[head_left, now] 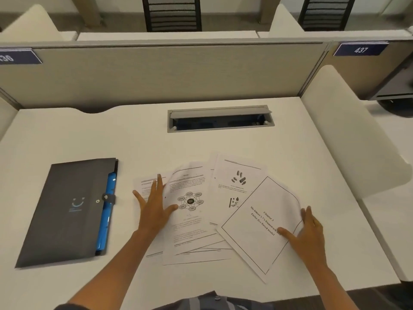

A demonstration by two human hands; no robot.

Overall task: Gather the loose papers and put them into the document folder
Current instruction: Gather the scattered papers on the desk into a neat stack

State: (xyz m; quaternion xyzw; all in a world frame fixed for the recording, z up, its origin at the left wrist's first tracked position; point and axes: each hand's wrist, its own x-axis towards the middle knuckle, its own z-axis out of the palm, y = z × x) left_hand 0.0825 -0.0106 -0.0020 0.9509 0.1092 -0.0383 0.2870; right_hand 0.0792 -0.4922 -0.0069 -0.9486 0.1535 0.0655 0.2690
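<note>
Several loose printed papers (pixel 201 222) lie fanned and overlapping on the white desk (pixel 89 135), in front of me. My left hand (pixel 154 206) rests flat with fingers spread on the left sheets. My right hand (pixel 306 233) lies on the right edge of the tilted bordered sheet (pixel 259 222), whose corner curls up against the fingers; the thumb is on the page. A dark grey document folder (pixel 67 211) lies closed at the left of the desk, with a blue inner edge and a button strap, apart from both hands.
An open grey cable tray (pixel 220 118) is set into the desk behind the papers. A grey partition (pixel 156 72) closes off the back. White side dividers stand left and right. The desk's front edge is near my body.
</note>
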